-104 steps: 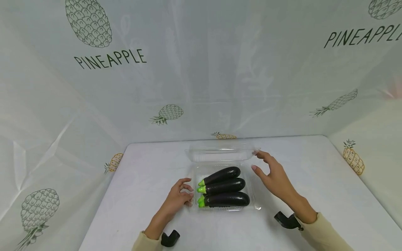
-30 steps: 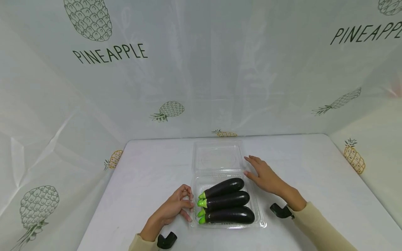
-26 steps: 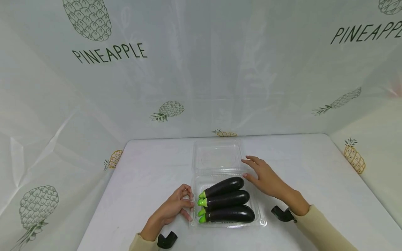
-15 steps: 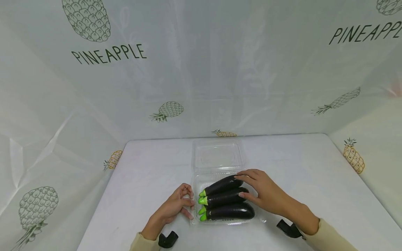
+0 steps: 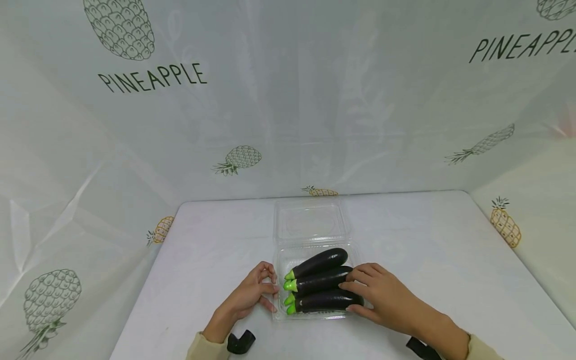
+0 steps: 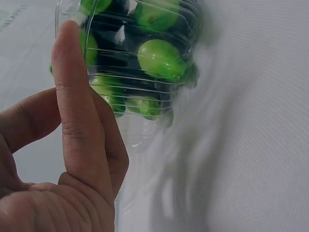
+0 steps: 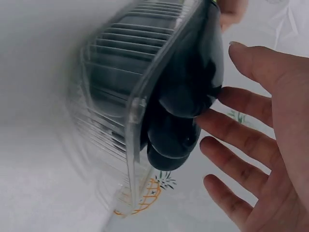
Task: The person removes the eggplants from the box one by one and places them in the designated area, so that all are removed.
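Note:
Glossy dark eggplants (image 5: 320,263) with bright green stem ends (image 5: 289,285) lie stacked in a clear plastic clamshell container (image 5: 355,252), stems toward the left. My left hand (image 5: 249,291) is at the container's left edge; in the left wrist view one straight fingertip touches the rim, with green stems showing through the ribbed wall. My right hand (image 5: 382,300) is over the right end of the box, its spread fingers at the rounded ends of the middle and front eggplants. In the right wrist view, the thumb (image 7: 256,63) stands apart from the eggplants while fingertips touch them.
The container's clear lid (image 5: 310,222) lies folded back flat behind the base. A white-covered table (image 5: 216,240) carries it all. White pineapple-print sheeting (image 5: 288,100) rises behind and at both sides. Black wrist cameras (image 5: 241,342) sit on both wrists.
The lid went from raised to lying flat. My right hand left the lid's side, moved over the rear eggplant's end, then came toward the front one. My left hand stayed at the left rim.

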`<action>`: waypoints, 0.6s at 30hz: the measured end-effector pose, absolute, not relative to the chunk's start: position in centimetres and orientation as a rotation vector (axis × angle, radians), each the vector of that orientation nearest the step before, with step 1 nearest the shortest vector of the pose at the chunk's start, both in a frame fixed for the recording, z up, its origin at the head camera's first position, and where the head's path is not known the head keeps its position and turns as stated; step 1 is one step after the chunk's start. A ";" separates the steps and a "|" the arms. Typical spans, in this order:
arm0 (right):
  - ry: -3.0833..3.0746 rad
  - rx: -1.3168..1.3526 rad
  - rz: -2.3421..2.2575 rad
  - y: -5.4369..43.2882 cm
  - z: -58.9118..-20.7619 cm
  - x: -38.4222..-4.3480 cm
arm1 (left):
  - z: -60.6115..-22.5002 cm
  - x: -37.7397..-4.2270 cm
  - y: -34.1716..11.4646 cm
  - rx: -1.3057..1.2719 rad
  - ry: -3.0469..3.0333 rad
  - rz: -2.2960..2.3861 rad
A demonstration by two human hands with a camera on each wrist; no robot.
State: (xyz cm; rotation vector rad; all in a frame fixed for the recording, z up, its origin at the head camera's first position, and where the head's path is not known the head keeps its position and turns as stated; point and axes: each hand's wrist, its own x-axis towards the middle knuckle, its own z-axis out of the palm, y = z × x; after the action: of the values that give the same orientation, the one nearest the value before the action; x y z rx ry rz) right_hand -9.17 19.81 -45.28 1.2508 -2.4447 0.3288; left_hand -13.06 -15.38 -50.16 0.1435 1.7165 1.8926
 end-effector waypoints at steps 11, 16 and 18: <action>-2.450 1.301 0.149 19.6 -45.3 -8.9 | -50.1 -13.1 -15.4 0.146 1.719 1.892; -2.494 1.287 0.088 19.4 -45.4 -8.7 | -50.2 -13.1 -15.4 0.145 1.725 1.889; -2.499 1.277 0.090 19.3 -45.4 -8.6 | -50.2 -13.1 -15.4 0.149 1.723 1.890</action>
State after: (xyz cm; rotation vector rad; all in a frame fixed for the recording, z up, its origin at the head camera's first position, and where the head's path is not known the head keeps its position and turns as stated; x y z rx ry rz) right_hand -8.56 19.33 -45.43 1.2768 -2.4988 0.0902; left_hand -13.09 -15.42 -50.20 0.1487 1.7234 1.8896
